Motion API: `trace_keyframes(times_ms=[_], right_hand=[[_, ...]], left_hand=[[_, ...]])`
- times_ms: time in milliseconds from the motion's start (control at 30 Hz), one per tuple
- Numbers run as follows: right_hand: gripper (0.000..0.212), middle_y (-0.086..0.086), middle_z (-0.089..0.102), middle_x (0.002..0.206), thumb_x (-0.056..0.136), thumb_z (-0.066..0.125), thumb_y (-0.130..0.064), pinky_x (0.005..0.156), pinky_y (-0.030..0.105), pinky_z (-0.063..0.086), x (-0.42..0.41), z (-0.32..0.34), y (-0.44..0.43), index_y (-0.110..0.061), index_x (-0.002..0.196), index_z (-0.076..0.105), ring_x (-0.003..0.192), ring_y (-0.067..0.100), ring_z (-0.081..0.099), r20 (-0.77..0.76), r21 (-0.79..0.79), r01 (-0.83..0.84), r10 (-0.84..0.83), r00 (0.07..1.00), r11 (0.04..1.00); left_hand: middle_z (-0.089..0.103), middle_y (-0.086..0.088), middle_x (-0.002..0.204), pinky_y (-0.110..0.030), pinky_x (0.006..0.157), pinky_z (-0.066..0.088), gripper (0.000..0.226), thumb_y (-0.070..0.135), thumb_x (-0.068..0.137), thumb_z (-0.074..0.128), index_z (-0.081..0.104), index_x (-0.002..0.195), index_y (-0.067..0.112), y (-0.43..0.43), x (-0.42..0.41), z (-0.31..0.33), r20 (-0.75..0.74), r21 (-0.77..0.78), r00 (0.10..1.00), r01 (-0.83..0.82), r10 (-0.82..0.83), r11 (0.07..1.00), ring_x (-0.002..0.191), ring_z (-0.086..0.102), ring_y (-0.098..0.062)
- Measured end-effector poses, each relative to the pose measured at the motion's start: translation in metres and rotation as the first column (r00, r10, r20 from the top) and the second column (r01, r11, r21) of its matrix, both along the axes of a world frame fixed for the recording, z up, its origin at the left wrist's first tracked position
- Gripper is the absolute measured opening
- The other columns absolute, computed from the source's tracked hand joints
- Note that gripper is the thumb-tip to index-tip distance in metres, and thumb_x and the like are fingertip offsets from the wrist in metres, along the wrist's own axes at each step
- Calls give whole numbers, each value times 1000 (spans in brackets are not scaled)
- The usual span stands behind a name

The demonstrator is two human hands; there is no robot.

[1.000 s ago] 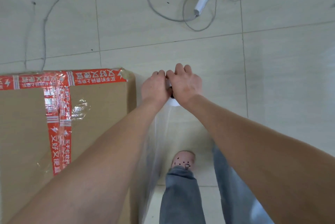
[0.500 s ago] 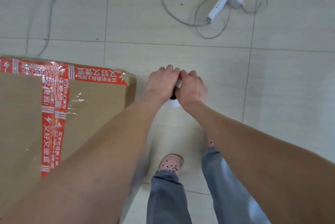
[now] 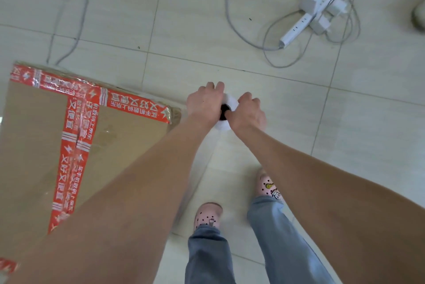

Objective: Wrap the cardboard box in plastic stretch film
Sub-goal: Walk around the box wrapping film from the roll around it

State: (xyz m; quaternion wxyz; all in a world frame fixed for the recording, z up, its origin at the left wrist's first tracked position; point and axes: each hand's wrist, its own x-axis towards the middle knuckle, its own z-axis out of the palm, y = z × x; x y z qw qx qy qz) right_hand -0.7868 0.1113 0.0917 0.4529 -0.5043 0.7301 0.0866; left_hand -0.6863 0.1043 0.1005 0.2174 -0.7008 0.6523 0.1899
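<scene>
Over tiled floor (image 3: 345, 122), beside a taped cardboard box (image 3: 34, 134), gripped a stretch film roll (image 3: 230, 100).
Had the box to the left of the left hand (image 3: 203, 106), clear film sheet (image 3: 199, 177) running from the roll under the left forearm toward the box's side; clasped the roll's top from opposite sides, fingers of left and right hand (image 3: 249, 114) curled round it; faced a white power strip (image 3: 296, 28) far beyond the right hand.
</scene>
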Motion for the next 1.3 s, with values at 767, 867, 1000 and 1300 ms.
trace_keyframes(times_ms=[767,867,1000,1300], right_hand=[[44,6,41,123,84,61,-16,66,33,38,96,-3,-89,-17,124,41,103,29,54,7,-77,-201,202,979,976],[41,7,43,119,85,61,-18,65,33,38,99,-2,-91,-15,121,43,99,31,56,11,-22,-134,135,991,991],[37,6,46,119,84,60,-16,65,32,38,111,2,-107,-20,119,49,97,29,55,-33,-110,-320,318,947,941],[36,1,46,123,87,54,-13,68,31,37,166,2,-128,-25,120,53,110,23,48,-68,-282,-647,658,750,708]], left_hand=[[52,-7,109,-32,62,37,32,20,85,59,47,113,9,-66,95,-2,-53,-1,934,-354,353,935,92,58,-29],[50,-9,113,-33,63,38,37,15,85,56,46,120,12,-77,96,-3,-89,21,965,-247,248,969,97,56,-29],[52,-8,107,-33,63,37,28,14,83,54,51,111,11,-89,104,-5,-134,27,972,-190,192,981,96,56,-29],[57,-9,103,-33,65,40,24,23,85,53,50,104,10,-85,157,-11,-184,30,842,-511,507,859,93,59,-33]])
